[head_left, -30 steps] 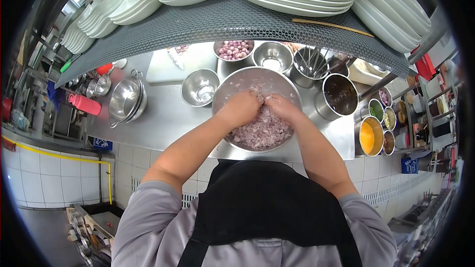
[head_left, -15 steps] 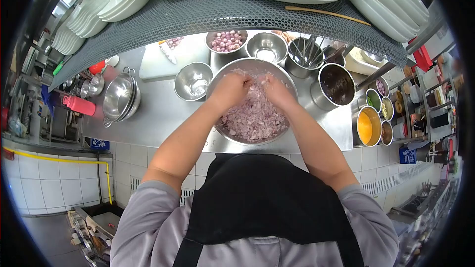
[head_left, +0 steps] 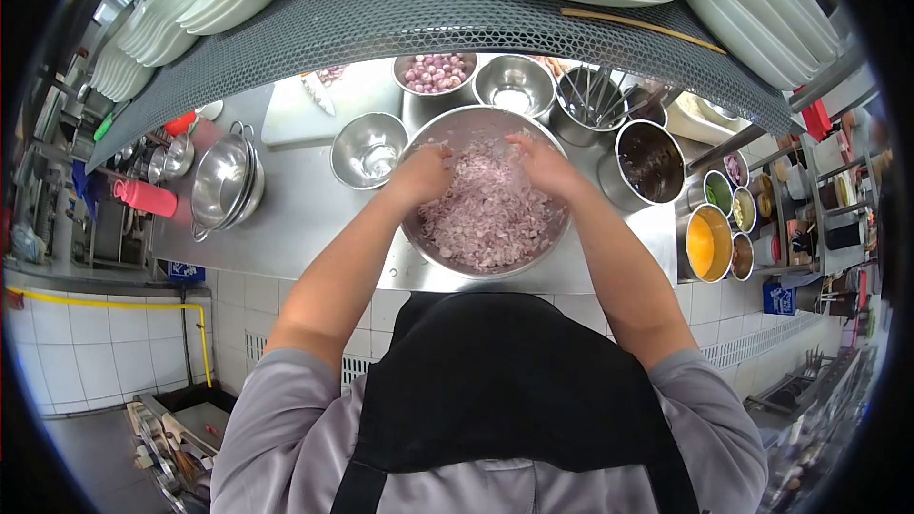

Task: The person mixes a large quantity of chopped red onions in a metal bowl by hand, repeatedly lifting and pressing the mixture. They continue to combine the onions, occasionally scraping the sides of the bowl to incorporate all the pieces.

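Chopped purple-white onion (head_left: 490,214) fills much of a large steel bowl (head_left: 476,117) near the counter's front edge. Inside the bowl's left side is my left hand (head_left: 424,174), its fingers curled at the edge of the pieces; whether it holds any is hidden. On the right side, my right hand (head_left: 543,164) has its fingers apart and reaches over the onion, with nothing seen in it. An empty steel bowl (head_left: 369,150) stands left of the large one, and whole small onions (head_left: 435,72) lie in a bowl behind.
A knife (head_left: 318,93) lies on a white cutting board (head_left: 286,117). Nested colanders (head_left: 227,186) stand at left. To the right are a dark-filled pot (head_left: 649,162), a pot with whisks (head_left: 587,105) and an orange-filled container (head_left: 709,243). A mesh shelf (head_left: 400,24) with plates hangs overhead.
My hands have moved apart, the left one left and down, the right one slightly right, and the right fingers have spread. The onion between them is more exposed.
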The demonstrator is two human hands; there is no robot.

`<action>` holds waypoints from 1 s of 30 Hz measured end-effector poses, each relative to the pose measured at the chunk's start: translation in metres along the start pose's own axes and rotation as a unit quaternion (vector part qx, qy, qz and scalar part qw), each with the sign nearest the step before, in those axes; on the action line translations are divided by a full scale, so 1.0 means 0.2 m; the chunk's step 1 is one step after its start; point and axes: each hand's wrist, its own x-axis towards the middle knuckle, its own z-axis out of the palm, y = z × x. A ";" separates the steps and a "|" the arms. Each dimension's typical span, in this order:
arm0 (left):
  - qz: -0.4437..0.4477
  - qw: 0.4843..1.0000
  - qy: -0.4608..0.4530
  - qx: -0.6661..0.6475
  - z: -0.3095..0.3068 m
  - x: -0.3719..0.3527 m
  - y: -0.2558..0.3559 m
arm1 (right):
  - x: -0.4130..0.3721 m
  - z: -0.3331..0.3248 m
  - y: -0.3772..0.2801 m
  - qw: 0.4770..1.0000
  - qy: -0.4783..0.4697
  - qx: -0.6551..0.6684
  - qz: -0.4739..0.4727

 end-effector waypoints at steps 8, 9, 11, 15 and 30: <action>-0.096 0.874 -0.020 -0.476 0.50 0.37 -0.10 | 0.22 0.38 0.12 0.998 0.034 -0.004 0.044; -0.074 0.891 0.010 -0.448 0.48 0.35 -0.04 | 0.22 0.36 0.10 0.998 0.032 -0.004 0.048; -0.051 0.918 0.009 -0.393 0.44 0.36 -0.09 | 0.22 0.31 0.06 0.998 0.023 -0.046 -0.032; 0.048 0.975 0.096 -0.197 0.22 0.24 0.08 | 0.16 0.20 -0.05 0.990 0.048 -0.090 -0.100; 0.035 0.997 0.021 -0.073 0.04 -0.01 0.11 | -0.05 0.09 -0.20 0.990 -0.091 -0.044 -0.100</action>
